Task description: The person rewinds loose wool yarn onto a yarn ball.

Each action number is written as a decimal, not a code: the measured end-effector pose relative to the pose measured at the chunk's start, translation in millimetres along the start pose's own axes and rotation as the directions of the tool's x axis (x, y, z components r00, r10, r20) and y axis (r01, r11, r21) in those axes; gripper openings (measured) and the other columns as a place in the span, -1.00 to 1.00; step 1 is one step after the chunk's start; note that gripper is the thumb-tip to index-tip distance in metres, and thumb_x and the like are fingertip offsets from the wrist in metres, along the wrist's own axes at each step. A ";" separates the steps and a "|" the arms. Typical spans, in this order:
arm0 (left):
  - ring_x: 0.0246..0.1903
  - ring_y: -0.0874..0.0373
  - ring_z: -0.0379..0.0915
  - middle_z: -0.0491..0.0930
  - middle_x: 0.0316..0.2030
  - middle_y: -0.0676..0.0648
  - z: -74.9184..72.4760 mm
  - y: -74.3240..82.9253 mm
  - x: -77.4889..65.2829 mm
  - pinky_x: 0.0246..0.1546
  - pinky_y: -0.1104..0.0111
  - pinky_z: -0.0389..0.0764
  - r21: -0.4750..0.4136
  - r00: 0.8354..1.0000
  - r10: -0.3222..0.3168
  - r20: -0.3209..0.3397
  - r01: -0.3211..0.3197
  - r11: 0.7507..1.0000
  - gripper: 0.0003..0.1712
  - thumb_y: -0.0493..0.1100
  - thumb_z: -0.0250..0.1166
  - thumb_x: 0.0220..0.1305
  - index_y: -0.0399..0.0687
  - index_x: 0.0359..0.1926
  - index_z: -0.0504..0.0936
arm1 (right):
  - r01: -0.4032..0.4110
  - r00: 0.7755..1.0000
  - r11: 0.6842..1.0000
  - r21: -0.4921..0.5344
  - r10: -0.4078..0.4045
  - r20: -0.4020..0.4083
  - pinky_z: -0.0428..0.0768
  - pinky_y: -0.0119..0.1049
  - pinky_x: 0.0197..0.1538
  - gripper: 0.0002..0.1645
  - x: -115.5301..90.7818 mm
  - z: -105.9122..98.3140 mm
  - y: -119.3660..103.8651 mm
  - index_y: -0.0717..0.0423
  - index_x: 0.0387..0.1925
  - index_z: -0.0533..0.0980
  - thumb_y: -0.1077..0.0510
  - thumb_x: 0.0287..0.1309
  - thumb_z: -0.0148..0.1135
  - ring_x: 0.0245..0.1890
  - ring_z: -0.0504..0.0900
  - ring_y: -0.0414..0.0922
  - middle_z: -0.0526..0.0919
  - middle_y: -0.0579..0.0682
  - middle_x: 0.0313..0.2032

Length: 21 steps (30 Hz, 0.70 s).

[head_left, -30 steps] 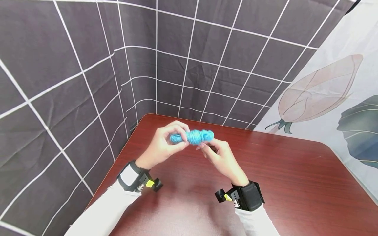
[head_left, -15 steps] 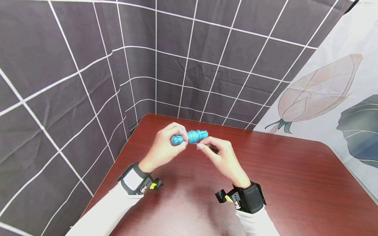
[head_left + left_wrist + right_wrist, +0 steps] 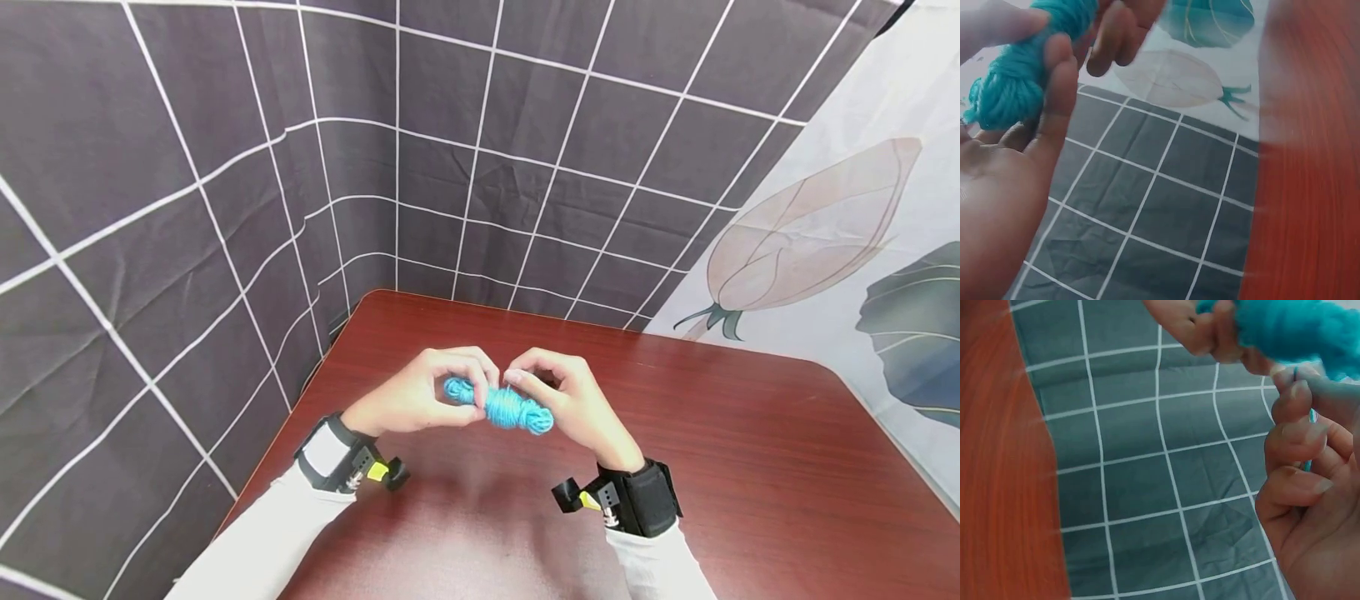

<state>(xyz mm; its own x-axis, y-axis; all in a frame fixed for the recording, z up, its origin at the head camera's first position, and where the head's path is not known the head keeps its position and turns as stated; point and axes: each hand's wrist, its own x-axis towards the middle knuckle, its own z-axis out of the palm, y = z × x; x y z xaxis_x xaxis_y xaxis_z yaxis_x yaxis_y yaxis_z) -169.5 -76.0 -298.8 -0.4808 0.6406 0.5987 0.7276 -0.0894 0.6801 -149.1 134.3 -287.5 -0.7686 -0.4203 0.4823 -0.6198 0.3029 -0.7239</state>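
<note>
A small skein of bright blue yarn (image 3: pixel 510 410), wound tight round its middle with looped ends, is held above the table. My left hand (image 3: pixel 420 392) pinches it near its left part between thumb and fingers. In the left wrist view, a looped end of the skein (image 3: pixel 1007 94) sticks out from between the fingers. My right hand (image 3: pixel 573 404) is at the skein's far right side, its thumb and forefinger pinching a thin yarn strand. The right wrist view shows that strand (image 3: pixel 1308 464) running down behind the curled fingers (image 3: pixel 1297 484).
The reddish-brown wooden table (image 3: pixel 720 467) lies beneath both hands. Dark grey cloth (image 3: pixel 525 167) with a white grid hangs behind and at the left, and a white cloth (image 3: pixel 795 300) with a flower print at the right. Both wrists carry strapped cameras.
My left hand has brought the skein nearer to me and tilted its right end down toward me. The right hand, earlier on the skein's near side, now sits at its far side.
</note>
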 end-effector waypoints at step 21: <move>-0.21 0.09 0.42 0.54 -0.28 -0.28 16.0 -1.1 8.4 -0.24 0.40 0.56 0.078 0.851 -0.060 -0.522 0.117 0.990 -0.87 -0.51 0.31 -0.07 -0.38 -0.43 0.54 | -0.012 0.994 0.997 0.080 0.021 -0.108 0.42 -0.25 -0.74 -0.87 -8.6 16.6 16.1 0.24 -0.33 0.57 0.28 0.20 0.10 -0.79 0.39 -0.05 0.61 0.13 -0.60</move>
<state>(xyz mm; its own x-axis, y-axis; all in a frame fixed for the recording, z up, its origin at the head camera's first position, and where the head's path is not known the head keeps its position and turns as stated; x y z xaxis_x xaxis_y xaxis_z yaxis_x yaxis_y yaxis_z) -166.5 -58.4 -301.2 -0.7080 0.1525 0.6896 0.7020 0.0456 0.7107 -149.9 128.6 -311.4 -0.7940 -0.3193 0.5172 -0.5956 0.2382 -0.7672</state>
